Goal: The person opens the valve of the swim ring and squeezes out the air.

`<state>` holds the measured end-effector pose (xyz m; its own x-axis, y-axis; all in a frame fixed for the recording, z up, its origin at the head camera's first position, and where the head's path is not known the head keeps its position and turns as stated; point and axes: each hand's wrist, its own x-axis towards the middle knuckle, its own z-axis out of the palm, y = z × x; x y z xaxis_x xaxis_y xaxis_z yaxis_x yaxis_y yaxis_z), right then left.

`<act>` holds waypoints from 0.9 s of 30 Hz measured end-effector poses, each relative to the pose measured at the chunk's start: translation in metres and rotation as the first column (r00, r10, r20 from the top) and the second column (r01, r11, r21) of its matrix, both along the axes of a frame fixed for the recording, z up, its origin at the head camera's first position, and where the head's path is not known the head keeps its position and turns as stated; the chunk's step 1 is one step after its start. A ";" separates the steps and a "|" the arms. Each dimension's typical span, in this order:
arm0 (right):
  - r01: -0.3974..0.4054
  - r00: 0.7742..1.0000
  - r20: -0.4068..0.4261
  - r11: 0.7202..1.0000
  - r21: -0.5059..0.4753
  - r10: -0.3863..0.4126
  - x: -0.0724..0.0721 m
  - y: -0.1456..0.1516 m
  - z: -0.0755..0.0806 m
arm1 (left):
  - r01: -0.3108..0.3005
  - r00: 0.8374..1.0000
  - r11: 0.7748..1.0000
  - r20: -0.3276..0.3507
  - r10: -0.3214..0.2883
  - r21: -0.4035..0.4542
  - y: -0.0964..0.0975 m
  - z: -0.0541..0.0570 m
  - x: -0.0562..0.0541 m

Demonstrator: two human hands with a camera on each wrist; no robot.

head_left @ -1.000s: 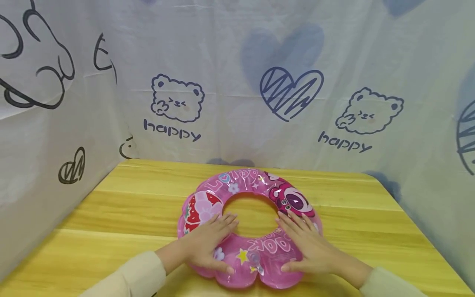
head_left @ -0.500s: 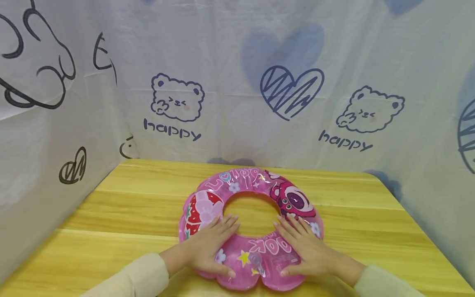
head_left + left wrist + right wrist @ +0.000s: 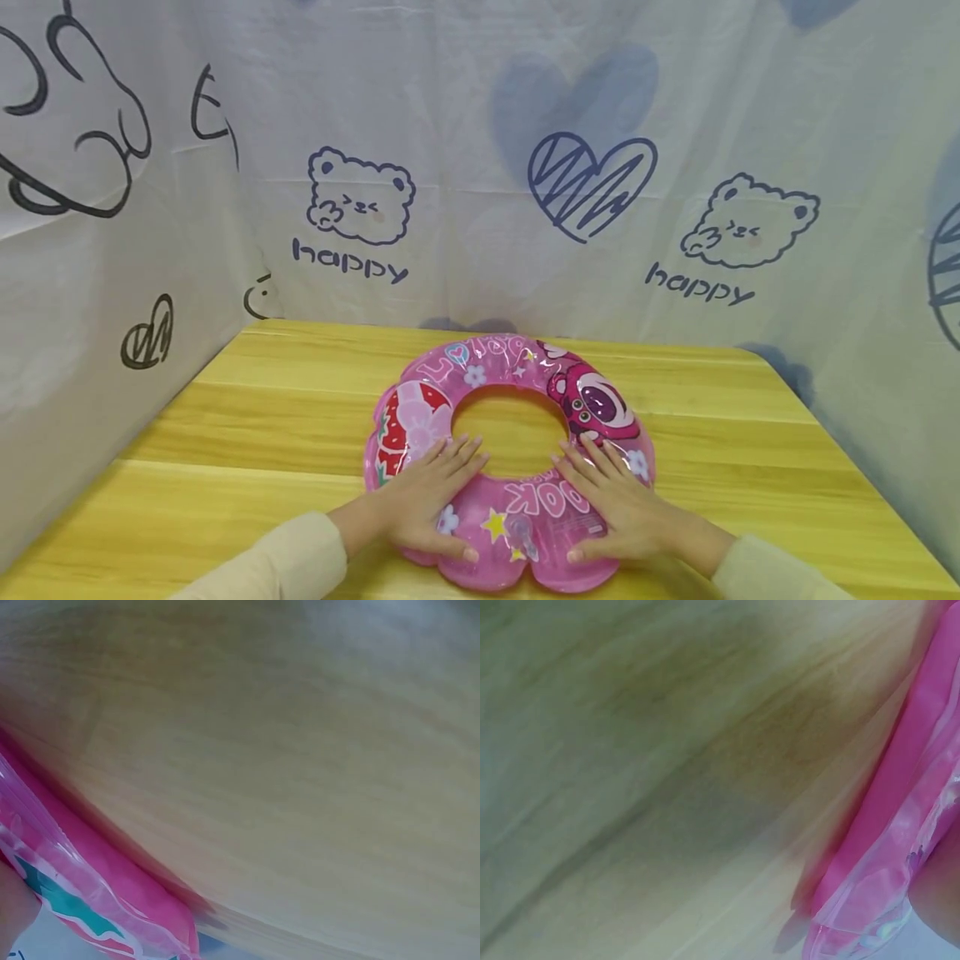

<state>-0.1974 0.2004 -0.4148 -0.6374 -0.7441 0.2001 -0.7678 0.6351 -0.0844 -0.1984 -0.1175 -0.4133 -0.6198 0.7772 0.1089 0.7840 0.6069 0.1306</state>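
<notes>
A pink inflatable swim ring [image 3: 495, 358] with a scalloped edge lies flat on the wooden table, printed with strawberries, a bear, stars and lettering. Its clear valve [image 3: 521, 533] shows on the near side, between the hands. My left hand [image 3: 427, 500] rests on the ring's near left part, fingers straight and reaching to the inner hole. On the near right part rests my right hand [image 3: 622, 508], its fingers spread and straight. Each wrist view catches only the ring's outer edge, the pink side [image 3: 112, 862] on the left and the pink side [image 3: 900, 795] on the right.
The yellow wood-grain table [image 3: 225, 417] extends around the ring on all sides. A white cloth [image 3: 465, 167] with bears, hearts and the word "happy" hangs behind it and along both sides.
The ring has shifted very slightly toward the right and nearer in the head view, with both hands staying on it. The view itself has moved a little.
</notes>
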 end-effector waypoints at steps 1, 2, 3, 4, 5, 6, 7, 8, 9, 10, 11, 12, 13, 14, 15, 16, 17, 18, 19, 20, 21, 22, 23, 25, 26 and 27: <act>0.000 1.000 0.004 1.000 0.000 0.000 0.000 0.000 0.000 | 0.001 1.000 1.000 -0.005 -0.001 -0.002 0.000 0.000 0.000; -0.001 1.000 0.007 1.000 0.000 0.001 0.000 0.000 0.000 | 0.001 1.000 1.000 -0.007 -0.001 -0.004 0.000 -0.001 0.000; 0.000 1.000 0.010 1.000 -0.001 0.000 0.000 0.000 -0.001 | 0.001 1.000 1.000 -0.010 -0.001 -0.006 0.000 -0.001 0.000; -0.001 1.000 0.014 1.000 -0.003 0.001 0.000 0.000 -0.001 | 0.000 1.000 1.000 -0.008 0.000 -0.005 0.000 -0.001 0.000; -0.002 1.000 0.018 1.000 -0.006 0.002 0.000 -0.001 -0.001 | 0.000 1.000 1.000 -0.007 0.000 -0.006 0.000 -0.001 0.000; -0.003 1.000 0.023 1.000 -0.009 0.003 0.000 -0.001 -0.002 | -0.001 1.000 1.000 -0.004 0.001 -0.007 0.000 -0.002 0.000; -0.003 1.000 0.030 1.000 -0.011 0.003 0.000 -0.001 -0.002 | -0.002 1.000 1.000 -0.003 0.002 -0.008 0.000 -0.002 0.000; -0.002 0.999 0.039 1.000 -0.014 0.002 0.000 -0.001 -0.002 | -0.003 1.000 1.000 -0.002 0.003 -0.010 0.000 -0.002 0.000; 0.000 0.999 0.049 1.000 -0.018 0.000 0.001 -0.001 -0.002 | -0.004 1.000 1.000 -0.002 0.004 -0.011 0.000 -0.003 0.000; 0.001 0.998 0.062 1.000 -0.023 0.000 0.001 -0.001 -0.002 | -0.006 1.000 1.000 -0.002 0.006 -0.013 0.000 -0.003 0.000; 0.003 0.997 0.074 1.000 -0.025 -0.001 0.001 -0.001 -0.002 | -0.007 1.000 1.000 -0.006 0.007 -0.015 0.001 -0.004 0.000; 0.006 0.996 0.085 1.000 -0.025 -0.004 0.001 -0.001 -0.003 | -0.008 1.000 1.000 -0.011 0.007 -0.018 0.001 -0.004 0.000; 0.008 0.995 0.096 1.000 -0.027 -0.005 0.001 -0.001 -0.002 | -0.008 1.000 1.000 -0.020 0.007 -0.021 0.001 -0.004 0.000; 0.009 0.995 0.100 1.000 -0.025 -0.007 0.001 0.000 -0.002 | -0.008 1.000 1.000 -0.027 0.007 -0.022 0.001 -0.004 0.000; 0.009 0.995 0.100 1.000 -0.022 -0.007 0.001 0.000 -0.002 | -0.007 0.999 1.000 -0.034 0.006 -0.022 0.001 -0.004 0.000; 0.010 0.995 0.101 1.000 -0.018 -0.008 0.002 0.000 -0.002 | -0.006 0.999 1.000 -0.042 0.005 -0.024 0.001 -0.005 0.000; 0.012 0.995 0.100 1.000 -0.013 -0.010 0.002 0.000 -0.002 | -0.006 0.999 1.000 -0.048 0.005 -0.026 0.001 -0.005 0.000; 0.012 0.995 0.100 1.000 -0.011 -0.011 0.002 -0.001 -0.002 | -0.006 0.999 1.000 -0.051 0.005 -0.027 0.001 -0.005 0.001; 0.013 0.995 0.103 1.000 -0.009 -0.012 0.002 -0.001 -0.002 | -0.007 0.999 1.000 -0.053 0.006 -0.027 0.001 -0.005 0.001; 0.013 0.995 0.102 1.000 -0.003 -0.013 0.002 -0.001 -0.001 | -0.011 0.999 1.000 -0.050 0.009 -0.029 0.001 -0.005 0.001; 0.011 0.995 0.095 1.000 0.001 -0.011 0.002 -0.001 -0.001 | -0.012 0.999 0.999 -0.050 0.010 -0.030 0.001 -0.005 0.001; 0.010 0.996 0.090 1.000 0.006 -0.011 0.002 -0.001 -0.001 | -0.017 0.999 0.999 -0.043 0.015 -0.033 0.001 -0.005 0.002; 0.009 0.996 0.084 1.000 0.011 -0.010 0.002 -0.001 -0.001 | -0.020 0.999 0.999 -0.035 0.019 -0.033 0.002 -0.005 0.002; 0.003 0.997 0.072 1.000 0.022 -0.004 0.002 -0.001 -0.002 | -0.024 0.999 0.999 -0.025 0.023 -0.035 0.002 -0.004 0.002; -0.001 0.998 0.063 1.000 0.029 -0.001 0.002 -0.001 -0.002 | -0.026 0.999 0.999 -0.020 0.025 -0.036 0.002 -0.004 0.003; -0.003 0.998 0.058 0.999 0.033 0.002 0.002 -0.001 -0.002 | -0.027 1.000 0.999 -0.017 0.026 -0.037 0.002 -0.004 0.003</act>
